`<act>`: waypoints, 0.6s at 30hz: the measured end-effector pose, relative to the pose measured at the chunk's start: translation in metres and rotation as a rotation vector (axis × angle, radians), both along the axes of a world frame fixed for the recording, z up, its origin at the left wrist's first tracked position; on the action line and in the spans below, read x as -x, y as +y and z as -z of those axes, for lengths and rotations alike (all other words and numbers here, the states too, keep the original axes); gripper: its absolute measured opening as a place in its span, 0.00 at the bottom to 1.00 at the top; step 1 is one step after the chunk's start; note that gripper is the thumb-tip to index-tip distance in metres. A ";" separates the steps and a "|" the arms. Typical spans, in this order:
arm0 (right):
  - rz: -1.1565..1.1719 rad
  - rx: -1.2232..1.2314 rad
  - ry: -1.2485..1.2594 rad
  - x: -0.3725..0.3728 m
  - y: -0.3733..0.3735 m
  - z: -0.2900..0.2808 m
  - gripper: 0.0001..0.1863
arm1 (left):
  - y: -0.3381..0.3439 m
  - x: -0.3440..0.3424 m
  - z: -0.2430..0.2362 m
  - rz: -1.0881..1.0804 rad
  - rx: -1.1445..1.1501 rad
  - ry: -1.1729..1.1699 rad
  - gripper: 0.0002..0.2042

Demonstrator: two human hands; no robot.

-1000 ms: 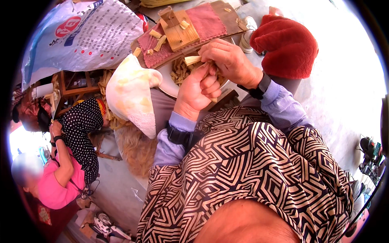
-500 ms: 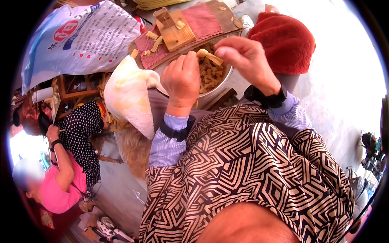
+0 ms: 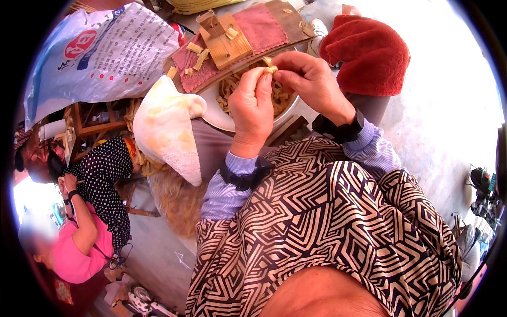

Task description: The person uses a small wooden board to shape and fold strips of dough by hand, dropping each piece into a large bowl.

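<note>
1. The left hand (image 3: 252, 105) was grasping a pale yellow strip (image 3: 270, 70) at its fingertips, the other fingers curled in.
2. The right hand (image 3: 311, 76) pinched the same strip between thumb and fingers, so the strip sat between the two hands, above the near part of a bowl (image 3: 215, 117).
3. The strip could have torn if the hands pulled apart too hard, since it looked thin and fibrous; a loose pinch could have let it drop among the yellow pieces (image 3: 280, 100) below the hands.
4. A forward knock from either hand might have shifted the board (image 3: 298, 27) beyond them, spilling the loose scraps (image 3: 200, 58) on it.
5. The strip looked bunched or folded; its exact shape was too small to tell. The bowl was pale, smooth and round-rimmed, its pieces short and crinkled.
6. Beyond the left hand, a grained wooden block (image 3: 232, 47) lay on a nubbly pink cloth (image 3: 269, 26).
7. Left of the left hand hung a stained white cloth (image 3: 166, 121); right of the right hand, a plush red cloth (image 3: 364, 53) lay in soft folds.
</note>
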State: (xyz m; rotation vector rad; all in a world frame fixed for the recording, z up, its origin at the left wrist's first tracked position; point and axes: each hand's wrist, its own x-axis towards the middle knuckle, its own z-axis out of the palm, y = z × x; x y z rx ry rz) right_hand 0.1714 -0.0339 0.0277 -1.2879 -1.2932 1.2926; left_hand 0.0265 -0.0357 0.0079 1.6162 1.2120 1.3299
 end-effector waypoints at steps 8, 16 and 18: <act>-0.051 -0.501 -0.394 0.001 0.001 0.011 0.10 | 0.001 0.006 0.012 0.094 0.418 -0.100 0.09; -0.187 -0.736 -0.515 -0.010 0.018 0.015 0.11 | 0.001 0.028 0.013 0.452 1.082 -0.897 0.09; -0.132 -0.538 -0.339 -0.013 0.014 0.017 0.11 | 0.000 0.023 0.004 0.311 0.922 -0.611 0.09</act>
